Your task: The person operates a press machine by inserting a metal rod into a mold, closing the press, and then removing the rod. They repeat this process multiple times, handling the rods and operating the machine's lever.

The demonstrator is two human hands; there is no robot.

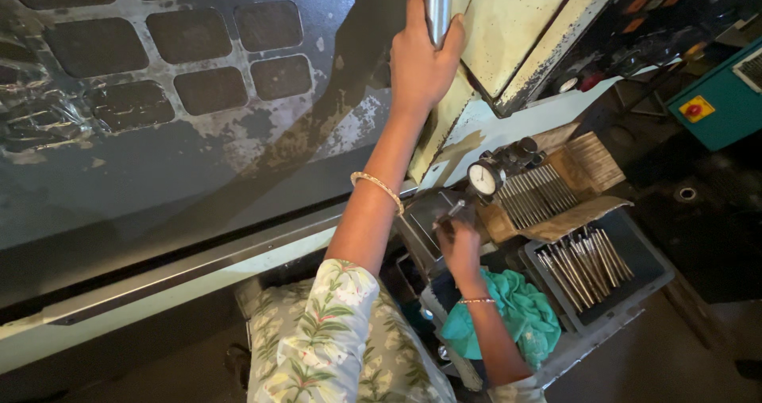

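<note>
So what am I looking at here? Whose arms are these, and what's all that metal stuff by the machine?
One picture, taken from a camera on a person's head, looking down at their own arms. The left hand is raised and grips a shiny steel handle on a big worn machine door. The right hand is lower and holds a thin metal rod close to a round dial gauge. Beside it, many rods of the same kind lie in rows on cardboard, and more rods lie in a dark tray. A teal cloth lies near the wrist. Both wrists wear bangles.
</note>
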